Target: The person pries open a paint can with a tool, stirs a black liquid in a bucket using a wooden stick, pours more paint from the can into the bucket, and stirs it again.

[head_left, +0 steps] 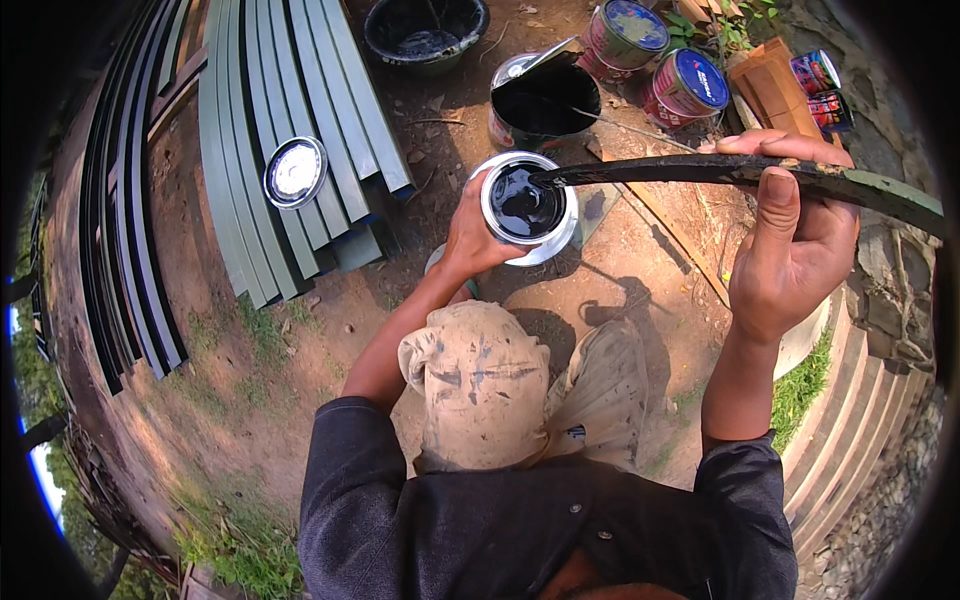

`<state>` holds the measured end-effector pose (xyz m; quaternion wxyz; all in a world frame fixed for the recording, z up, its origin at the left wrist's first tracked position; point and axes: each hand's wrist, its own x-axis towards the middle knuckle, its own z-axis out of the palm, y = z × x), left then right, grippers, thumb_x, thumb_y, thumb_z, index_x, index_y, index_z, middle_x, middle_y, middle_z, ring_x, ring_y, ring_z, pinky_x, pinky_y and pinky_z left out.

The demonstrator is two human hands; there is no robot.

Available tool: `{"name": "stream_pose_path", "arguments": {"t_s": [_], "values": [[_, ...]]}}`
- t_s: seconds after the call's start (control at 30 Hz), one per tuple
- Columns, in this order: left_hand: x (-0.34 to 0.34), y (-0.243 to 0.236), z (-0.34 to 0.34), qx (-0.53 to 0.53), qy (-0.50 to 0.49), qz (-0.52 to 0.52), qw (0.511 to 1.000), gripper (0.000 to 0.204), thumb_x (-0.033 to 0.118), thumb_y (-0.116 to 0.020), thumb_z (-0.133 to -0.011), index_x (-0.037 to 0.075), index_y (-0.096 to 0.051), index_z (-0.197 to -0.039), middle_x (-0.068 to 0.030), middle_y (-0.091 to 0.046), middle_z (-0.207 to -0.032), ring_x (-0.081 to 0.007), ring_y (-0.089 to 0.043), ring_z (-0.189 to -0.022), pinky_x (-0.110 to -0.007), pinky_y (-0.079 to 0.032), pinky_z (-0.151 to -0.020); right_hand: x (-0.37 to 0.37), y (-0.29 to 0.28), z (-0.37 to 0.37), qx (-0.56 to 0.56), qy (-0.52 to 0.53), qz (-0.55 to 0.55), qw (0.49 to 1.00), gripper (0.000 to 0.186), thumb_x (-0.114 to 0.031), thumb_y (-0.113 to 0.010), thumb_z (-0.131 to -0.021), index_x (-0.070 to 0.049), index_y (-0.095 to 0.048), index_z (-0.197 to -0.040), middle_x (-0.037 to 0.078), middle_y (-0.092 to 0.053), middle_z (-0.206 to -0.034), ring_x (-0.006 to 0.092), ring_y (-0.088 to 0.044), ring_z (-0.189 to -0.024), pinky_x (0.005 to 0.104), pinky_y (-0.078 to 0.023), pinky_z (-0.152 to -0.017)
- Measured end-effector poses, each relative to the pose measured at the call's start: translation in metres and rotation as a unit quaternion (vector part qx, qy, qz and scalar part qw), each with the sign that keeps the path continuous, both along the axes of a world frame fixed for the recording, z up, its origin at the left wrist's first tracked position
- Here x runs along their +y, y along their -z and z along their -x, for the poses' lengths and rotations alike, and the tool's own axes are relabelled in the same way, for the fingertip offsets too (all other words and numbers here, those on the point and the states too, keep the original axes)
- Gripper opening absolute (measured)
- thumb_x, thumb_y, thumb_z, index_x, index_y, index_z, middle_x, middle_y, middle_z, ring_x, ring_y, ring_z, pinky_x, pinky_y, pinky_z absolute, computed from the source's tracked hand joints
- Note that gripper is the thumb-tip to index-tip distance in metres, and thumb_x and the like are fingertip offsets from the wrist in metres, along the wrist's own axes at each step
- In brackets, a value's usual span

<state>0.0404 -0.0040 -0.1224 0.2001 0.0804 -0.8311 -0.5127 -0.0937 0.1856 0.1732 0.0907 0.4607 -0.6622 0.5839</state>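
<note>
My left hand (474, 235) grips the side of a metal paint can (547, 238), its fingers wrapped round the wall. Glossy black paint (523, 205) shows inside the open top. In my right hand (790, 240) is a long flat stick (665, 170), held between thumb and fingers and coated in black along its length. The stick's far end reaches over the can's rim to the paint; whether the tip is under the surface I cannot tell. A silvery round rim (565, 240) shows partly beneath the can.
A round lid (296, 172) lies on grey-green metal bars (270, 110) at left; black bars (130, 230) lie beyond. Ahead stand a black basin (425, 50), a cut-open black-coated bucket (545, 110) and closed paint buckets (688, 88). A wooden strip (670, 235) lies on the ground, with steps (850, 420) at right.
</note>
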Motion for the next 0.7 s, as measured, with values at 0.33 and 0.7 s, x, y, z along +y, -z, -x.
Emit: {"name": "stream_pose_path", "arguments": {"t_s": [0.33, 0.7], "values": [[0.008, -0.017, -0.003, -0.009, -0.033, -0.035, 0.999, 0.126, 0.04, -0.105, -0.056, 0.003, -0.041, -0.159, -0.0201, -0.058, -0.151, -0.0376, -0.057, -0.143, -0.049, -0.043, -0.124, 0.003, 0.063, -0.012, -0.185, 0.125, -0.029, 0.974, 0.017, -0.008, -0.066, -0.111, 0.003, -0.063, -0.123, 0.012, -0.075, -0.106, 0.0121, -0.07, -0.09, 0.0264, -0.063, -0.075], [-0.008, -0.032, 0.042, 0.07, -0.147, -0.036, 0.986, 0.115, 0.028, -0.103, -0.058, -0.001, -0.045, -0.153, -0.0209, -0.059, -0.143, -0.0376, -0.062, -0.133, -0.047, -0.048, -0.116, -0.012, 0.061, 0.027, -0.099, 0.184, 0.12, 0.971, 0.024, -0.012, -0.061, -0.113, 0.009, -0.055, -0.123, 0.024, -0.075, -0.106, 0.0239, -0.077, -0.095, 0.0346, -0.072, -0.072]]}}
